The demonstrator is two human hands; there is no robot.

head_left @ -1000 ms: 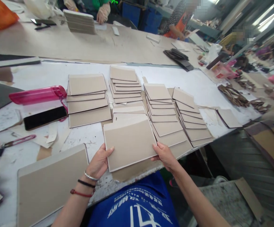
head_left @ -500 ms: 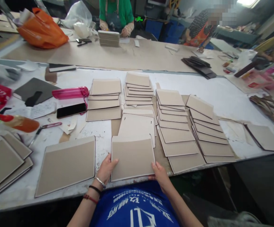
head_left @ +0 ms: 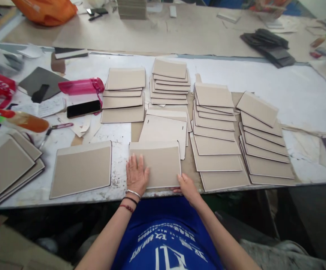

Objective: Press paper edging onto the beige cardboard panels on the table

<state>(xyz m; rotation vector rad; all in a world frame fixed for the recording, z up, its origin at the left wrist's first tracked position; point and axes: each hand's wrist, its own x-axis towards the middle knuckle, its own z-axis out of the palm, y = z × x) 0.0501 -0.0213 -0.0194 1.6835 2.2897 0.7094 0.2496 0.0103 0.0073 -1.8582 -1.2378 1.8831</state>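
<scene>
A tan cardboard panel (head_left: 163, 161) with a pale border lies flat at the near edge of the white table (head_left: 292, 93). My left hand (head_left: 136, 174) rests flat on its left part, fingers stretched out. My right hand (head_left: 186, 186) touches the panel's lower right corner at the table edge, its fingers curled around the edge. A white sheet (head_left: 164, 131) lies just behind the panel. Fanned rows of similar panels (head_left: 216, 144) spread behind and to the right.
A larger panel (head_left: 81, 168) lies to the left, with a stack (head_left: 5, 168) further left. A pink bottle (head_left: 80, 86), a phone (head_left: 83, 108), scissors (head_left: 56, 129) and an orange bag (head_left: 46, 9) sit at the left. Dark pieces (head_left: 269, 45) lie far right.
The panel came down from being held in both hands to lying flat on the table. My left hand moved on top of it. The camera tilted downward.
</scene>
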